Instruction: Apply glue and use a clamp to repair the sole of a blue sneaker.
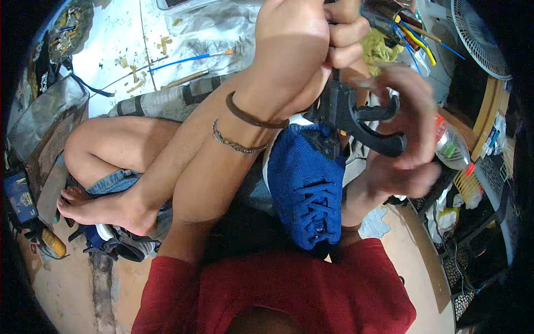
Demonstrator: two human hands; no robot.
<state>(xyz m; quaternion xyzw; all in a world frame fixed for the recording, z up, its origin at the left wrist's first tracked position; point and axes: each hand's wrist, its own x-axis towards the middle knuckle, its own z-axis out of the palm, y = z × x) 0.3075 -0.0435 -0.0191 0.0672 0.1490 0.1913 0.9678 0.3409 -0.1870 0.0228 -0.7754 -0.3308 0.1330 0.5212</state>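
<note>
Both hands were up over the lap. His left hand (303,47) was balled tight around the upper shaft of a black tool (356,119), knuckles toward the camera, two bands on that wrist. His right hand (409,128) was blurred; its fingers curved loosely round the tool's forked black end, touching it, though I could not tell whether they truly clamped it or were only cupped about it. The tool stood just above the heel of a blue shoe (308,186), which lay between the forearms with its laces pointing toward the red shirt (289,295). Whether the tool touched the shoe I could not make out.

A bare leg was folded to the left, the foot (103,209) resting by a second shoe (114,242) on the floor. Beyond the hands lay a white sheet (119,44) littered with scraps and a blue wire (183,60). A clear bottle (450,146) lay just right of the right hand, and a fan (481,33) stood at the upper right, well apart.
</note>
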